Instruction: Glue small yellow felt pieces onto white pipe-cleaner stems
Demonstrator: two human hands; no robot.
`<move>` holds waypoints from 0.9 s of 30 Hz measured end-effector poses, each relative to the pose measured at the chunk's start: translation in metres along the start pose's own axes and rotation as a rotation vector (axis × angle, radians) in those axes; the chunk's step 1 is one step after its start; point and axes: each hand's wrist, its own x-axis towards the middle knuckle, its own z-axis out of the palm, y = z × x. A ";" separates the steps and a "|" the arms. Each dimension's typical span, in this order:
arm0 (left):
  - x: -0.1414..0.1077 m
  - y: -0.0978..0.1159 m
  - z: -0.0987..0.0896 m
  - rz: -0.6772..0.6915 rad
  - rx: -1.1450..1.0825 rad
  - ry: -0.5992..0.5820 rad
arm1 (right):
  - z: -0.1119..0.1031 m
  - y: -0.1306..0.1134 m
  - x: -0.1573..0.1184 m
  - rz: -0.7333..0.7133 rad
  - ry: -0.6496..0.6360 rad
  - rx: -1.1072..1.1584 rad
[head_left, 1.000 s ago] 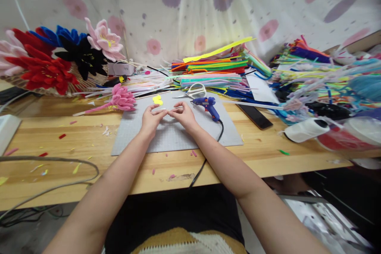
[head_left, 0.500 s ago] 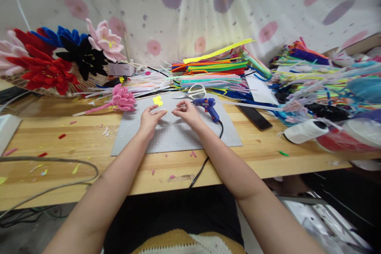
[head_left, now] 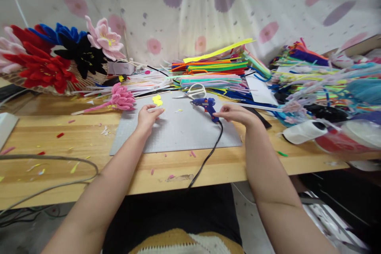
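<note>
My left hand (head_left: 148,119) is over the left part of a grey cutting mat (head_left: 184,137), its thumb and fingertips pinched around something tiny with a yellowish tip, too small to name. Just beyond it lies a yellow piece of craft material (head_left: 157,100). My right hand (head_left: 238,114) is at the handle of a blue hot glue gun (head_left: 208,107), its fingers partly bent and apart; whether they touch the handle is unclear. The gun lies on the mat, nozzle to the left. A small yellow-and-white piece (head_left: 178,110) rests between my hands. White-handled scissors (head_left: 195,92) lie behind the gun.
A pink fuzzy flower (head_left: 122,98) lies left of the mat, near finished flowers (head_left: 47,69). Bundles of pipe cleaners (head_left: 212,67) line the back. At right are a phone (head_left: 262,118) and a white bottle-like object (head_left: 305,131). The gun's black cord (head_left: 214,147) crosses the front edge.
My right hand has moved right, from beside my left hand to the glue gun's handle. The small yellow-and-white piece now shows on the mat. My left hand has barely moved.
</note>
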 end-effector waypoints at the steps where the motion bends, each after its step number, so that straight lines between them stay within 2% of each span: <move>1: 0.000 0.000 0.000 0.025 0.009 0.011 | 0.002 0.001 0.005 0.030 0.085 -0.016; 3: 0.001 0.001 -0.002 0.078 0.022 0.017 | 0.012 -0.002 0.017 0.006 0.146 0.029; 6: 0.002 -0.001 -0.005 0.124 0.043 0.020 | 0.032 -0.010 0.033 -0.124 0.185 0.215; 11: 0.005 -0.002 -0.008 0.081 0.105 0.045 | 0.056 -0.025 0.038 -0.006 0.398 0.551; 12: 0.006 -0.002 -0.008 0.070 0.127 0.042 | 0.059 -0.029 0.035 -0.021 0.395 0.641; 14: 0.006 0.000 -0.007 0.056 0.172 0.030 | 0.063 -0.039 0.026 -0.144 0.312 0.784; 17: 0.005 0.002 -0.007 0.037 0.216 0.012 | 0.070 -0.052 0.014 -0.313 0.148 0.787; 21: 0.004 0.003 -0.008 0.043 0.232 -0.008 | 0.080 -0.062 0.009 -0.314 0.038 0.682; 27: 0.008 -0.001 -0.008 0.031 0.222 -0.009 | 0.086 -0.065 0.012 -0.328 0.014 0.646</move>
